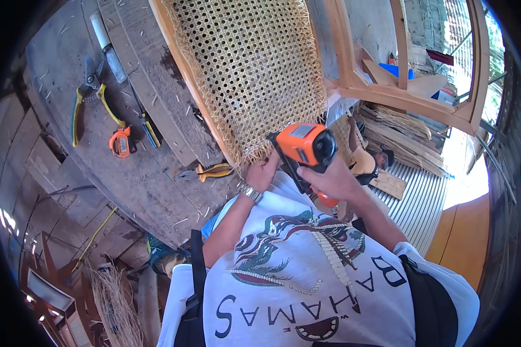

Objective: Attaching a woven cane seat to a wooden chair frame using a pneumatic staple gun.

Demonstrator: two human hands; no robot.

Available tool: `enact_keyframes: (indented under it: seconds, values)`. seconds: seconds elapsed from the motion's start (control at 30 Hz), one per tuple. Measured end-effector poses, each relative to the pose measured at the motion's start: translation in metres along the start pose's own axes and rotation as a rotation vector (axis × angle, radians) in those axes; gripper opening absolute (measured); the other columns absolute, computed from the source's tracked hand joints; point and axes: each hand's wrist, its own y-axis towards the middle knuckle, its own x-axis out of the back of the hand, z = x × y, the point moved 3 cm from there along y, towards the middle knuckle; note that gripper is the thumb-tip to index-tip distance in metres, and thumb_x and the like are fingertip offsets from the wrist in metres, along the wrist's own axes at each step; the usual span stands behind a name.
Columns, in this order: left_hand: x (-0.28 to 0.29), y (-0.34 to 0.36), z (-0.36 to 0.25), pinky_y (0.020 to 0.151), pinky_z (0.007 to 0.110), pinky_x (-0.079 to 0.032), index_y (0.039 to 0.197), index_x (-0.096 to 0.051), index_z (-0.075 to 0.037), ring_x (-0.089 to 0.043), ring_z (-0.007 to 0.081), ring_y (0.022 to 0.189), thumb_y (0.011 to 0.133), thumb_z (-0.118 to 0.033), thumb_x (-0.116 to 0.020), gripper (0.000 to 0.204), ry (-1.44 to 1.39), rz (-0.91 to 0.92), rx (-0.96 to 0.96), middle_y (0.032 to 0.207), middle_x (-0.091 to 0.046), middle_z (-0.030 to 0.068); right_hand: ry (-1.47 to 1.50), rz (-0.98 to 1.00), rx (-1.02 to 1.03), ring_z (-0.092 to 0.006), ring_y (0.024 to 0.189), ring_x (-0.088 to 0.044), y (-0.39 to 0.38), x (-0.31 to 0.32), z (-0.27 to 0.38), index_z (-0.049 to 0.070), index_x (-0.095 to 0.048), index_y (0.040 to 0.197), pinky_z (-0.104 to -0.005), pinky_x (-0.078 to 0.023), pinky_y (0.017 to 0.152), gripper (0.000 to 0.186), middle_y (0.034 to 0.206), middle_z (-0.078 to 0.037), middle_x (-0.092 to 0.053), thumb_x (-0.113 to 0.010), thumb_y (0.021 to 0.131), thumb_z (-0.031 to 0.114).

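Note:
A wooden frame (182, 61) lies on the workbench with woven cane webbing (252, 63) stretched across it, its strands loose along the edges. My right hand (329, 178) grips an orange and black cordless staple gun (303, 144), whose nose rests at the near edge of the webbing. Close beside that nose, my left hand (263, 173) has its fingers closed at the cane's lower edge, partly hidden by the tool. Yellow-handled pliers (213, 172) lie just left of my left hand.
On the workbench (162, 191) at left are pruning shears (91, 95), an orange tape measure (121, 143), a screwdriver (149, 130) and a putty-knife-like tool (110, 52). A wooden chair frame (405, 95) stands at upper right. Wood strips (399, 139) are piled below it.

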Motion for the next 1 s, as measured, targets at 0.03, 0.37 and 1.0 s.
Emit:
enact_keyframes:
  seconds: [0.03,0.37,1.0]
  values:
    - [0.002,-0.007,0.001,0.079,0.038,-0.051,0.106,-0.069,-0.005,-0.07,0.0271,0.086,0.093,-0.058,-0.048,0.058,-0.046,-0.042,-0.082,0.086,-0.071,0.0153,0.043,0.047,-0.167,-0.0145,0.071,-0.062,-0.005,0.003,0.007,0.002,-0.064,0.105,-0.0352,-0.052,0.071,0.027,0.077,-0.007,-0.066,-0.068,0.083,0.018]
    - [0.018,-0.043,-0.042,0.06,0.023,-0.046,0.098,-0.07,-0.007,-0.06,0.0068,0.07,0.093,-0.04,-0.063,0.034,-0.632,-0.197,-0.073,0.083,-0.069,0.0023,0.075,0.036,0.049,-0.0117,0.081,-0.061,-0.017,-0.004,0.004,0.003,-0.065,0.109,-0.0333,-0.051,0.079,0.03,0.088,-0.007,-0.069,-0.07,0.083,0.018]
    - [0.023,-0.041,-0.055,0.058,0.024,-0.047,0.086,-0.065,-0.004,-0.058,0.0083,0.062,0.099,-0.03,-0.057,0.03,-0.48,-0.191,-0.134,0.069,-0.063,0.0008,0.145,0.069,-0.101,-0.0055,0.065,-0.056,-0.015,-0.005,0.011,0.004,-0.064,0.108,-0.0263,-0.049,0.06,0.026,0.081,-0.001,-0.064,-0.069,0.085,0.016]
